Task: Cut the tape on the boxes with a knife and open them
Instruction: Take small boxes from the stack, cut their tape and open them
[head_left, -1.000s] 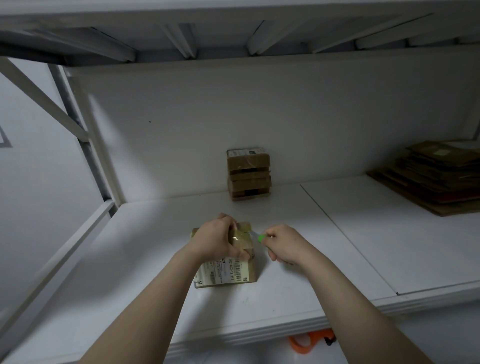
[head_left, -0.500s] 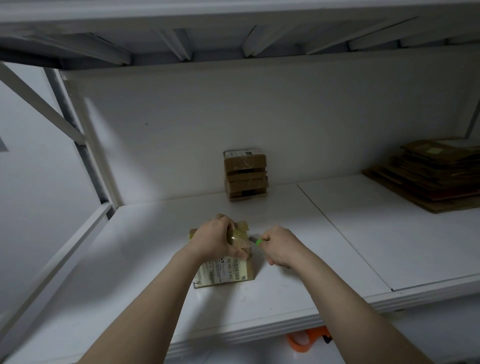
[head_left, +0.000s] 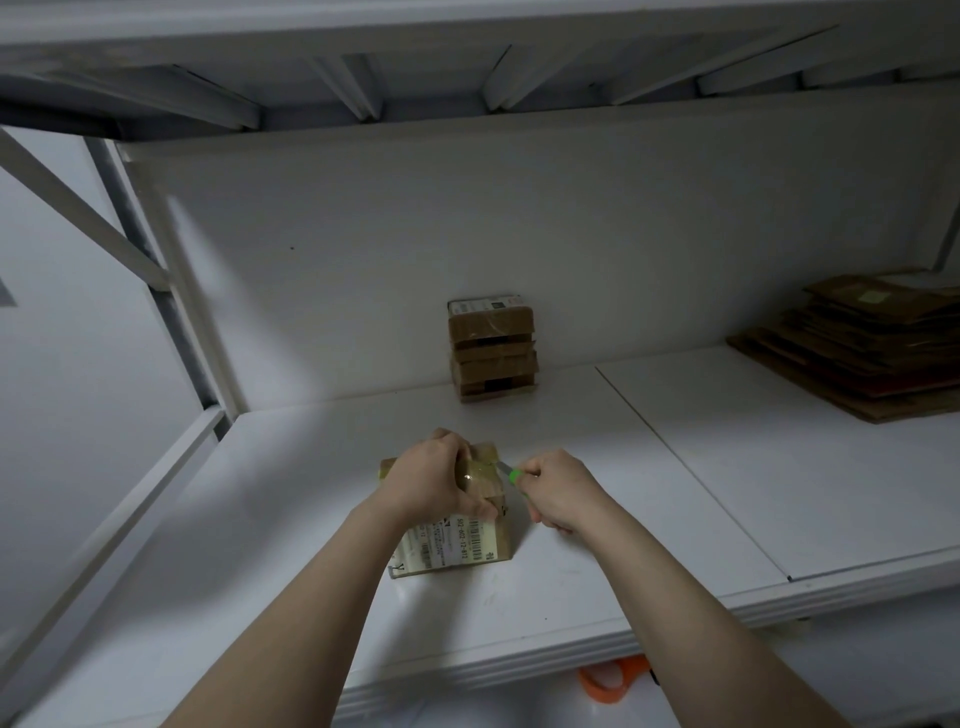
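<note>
We see one knife (head_left: 513, 475) in right hand (head_left: 558, 493), fist curled round handle; long axis slants up-left, tip on taped top of one box (head_left: 462, 545) mid-shelf (head_left: 675, 493); left hand (head_left: 431, 486) grips box top. Back stack (head_left: 492, 353): looks like three.

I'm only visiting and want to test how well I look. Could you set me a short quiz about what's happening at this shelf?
1. True or false: the right hand grips the green-tipped knife.
2. What does the left hand hold? A) the labelled box; B) the stack of boxes by the back wall; C) nothing at all.
3. What is piled at the far right of the shelf?

Key: 1 true; 2 A; 3 flattened cardboard.
</note>
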